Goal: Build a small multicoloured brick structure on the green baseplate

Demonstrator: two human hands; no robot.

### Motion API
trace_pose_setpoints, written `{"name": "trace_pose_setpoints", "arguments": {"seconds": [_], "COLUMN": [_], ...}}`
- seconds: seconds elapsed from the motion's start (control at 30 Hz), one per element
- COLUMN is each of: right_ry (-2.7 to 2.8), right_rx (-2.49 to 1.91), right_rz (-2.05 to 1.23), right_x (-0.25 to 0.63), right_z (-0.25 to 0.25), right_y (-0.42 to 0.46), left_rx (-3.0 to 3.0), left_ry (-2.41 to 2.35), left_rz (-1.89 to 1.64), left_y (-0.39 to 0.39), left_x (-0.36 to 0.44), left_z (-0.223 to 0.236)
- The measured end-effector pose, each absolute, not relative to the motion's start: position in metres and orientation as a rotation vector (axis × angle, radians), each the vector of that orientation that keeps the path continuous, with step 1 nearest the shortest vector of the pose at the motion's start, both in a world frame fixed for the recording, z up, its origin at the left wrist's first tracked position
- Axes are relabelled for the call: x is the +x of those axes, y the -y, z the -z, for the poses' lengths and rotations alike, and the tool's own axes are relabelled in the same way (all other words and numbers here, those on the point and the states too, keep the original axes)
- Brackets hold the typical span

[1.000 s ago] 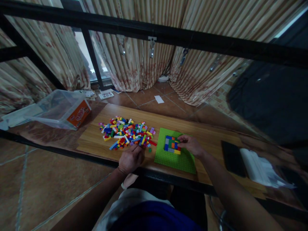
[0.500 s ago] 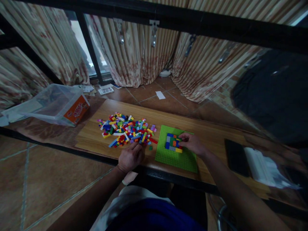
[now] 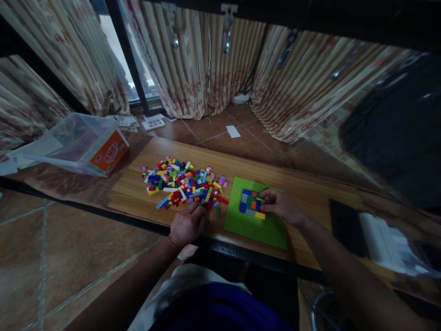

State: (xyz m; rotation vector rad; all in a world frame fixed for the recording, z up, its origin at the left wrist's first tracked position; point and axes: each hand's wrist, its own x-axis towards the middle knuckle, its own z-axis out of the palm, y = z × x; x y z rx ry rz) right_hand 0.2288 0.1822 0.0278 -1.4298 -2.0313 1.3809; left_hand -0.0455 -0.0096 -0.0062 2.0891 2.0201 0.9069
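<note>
A green baseplate (image 3: 257, 225) lies on the wooden table (image 3: 303, 186) in front of me. A small flat block of mixed-colour bricks (image 3: 252, 204) is stuck near its far edge. My right hand (image 3: 283, 206) rests at the right side of that block, fingers pinched against it on a brick I cannot make out. A pile of loose coloured bricks (image 3: 182, 183) spreads to the left of the plate. My left hand (image 3: 188, 224) lies at the near edge of the pile, its fingers curled under and hidden.
A clear plastic bin with an orange label (image 3: 81, 145) lies tipped at the table's left end. A black flat object (image 3: 346, 219) and white plastic wrapping (image 3: 389, 246) sit at the right. Curtains and tiled floor lie beyond the table.
The view has tilted downward, so the table sits higher in the frame. Both hands keep their places at the pile and the brick block.
</note>
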Motion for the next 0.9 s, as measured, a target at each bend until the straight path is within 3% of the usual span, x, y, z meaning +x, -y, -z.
{"name": "trace_pose_setpoints", "arguments": {"seconds": [0.6,0.9], "right_ry": [2.122,1.966], "right_rx": [-1.389,-1.396], "right_rz": [-1.201,-1.363], "right_x": [0.231,0.236], "right_z": [-0.015,-0.024], "right_y": [-0.177,-0.179], "left_rx": [2.064,2.122], "left_ry": [-2.049,-2.057], "left_rz": [-0.857,-0.859], "left_y": [0.010,0.010], "left_x": [-0.045,-0.045], "left_z": [0.006,0.007]}}
